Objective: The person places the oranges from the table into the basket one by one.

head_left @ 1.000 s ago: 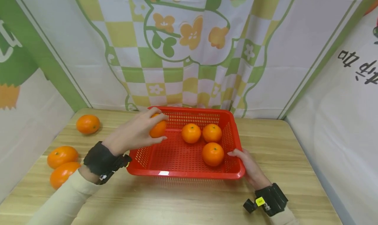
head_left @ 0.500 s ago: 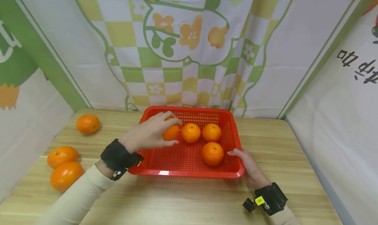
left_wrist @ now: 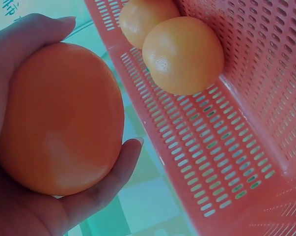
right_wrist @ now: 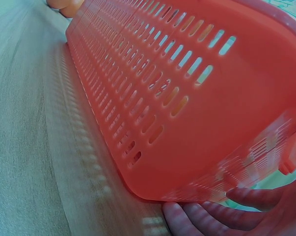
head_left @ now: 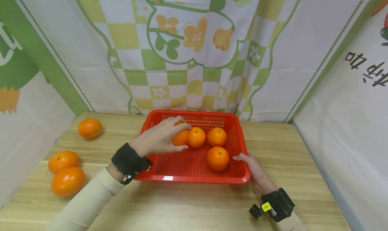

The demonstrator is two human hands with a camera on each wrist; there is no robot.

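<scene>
My left hand (head_left: 163, 135) holds an orange (head_left: 180, 138) inside the red plastic basket (head_left: 194, 179). In the left wrist view, thumb and fingers curve round this orange (left_wrist: 62, 123), hiding part of it. It overlaps another orange (head_left: 196, 137) in the head view. Two more, a rear orange (head_left: 217, 137) and a front orange (head_left: 218, 158), lie toward the basket's right end. At that end my right hand (head_left: 254, 172) grips the wall, thumb over the rim. From the right wrist, its fingers (right_wrist: 219, 219) show curled at the basket's lower outer corner.
On the wooden table (head_left: 194, 210), left of the basket, lie a far orange (head_left: 90, 128) and a nearer pair, one orange (head_left: 64, 161) close behind another orange (head_left: 68, 182). A patterned curtain (head_left: 188, 66) hangs directly behind the basket. White panels stand at both sides.
My left hand has carried its orange rightward, from the basket's left end to beside the middle orange. My right hand and the basket have stayed in place.
</scene>
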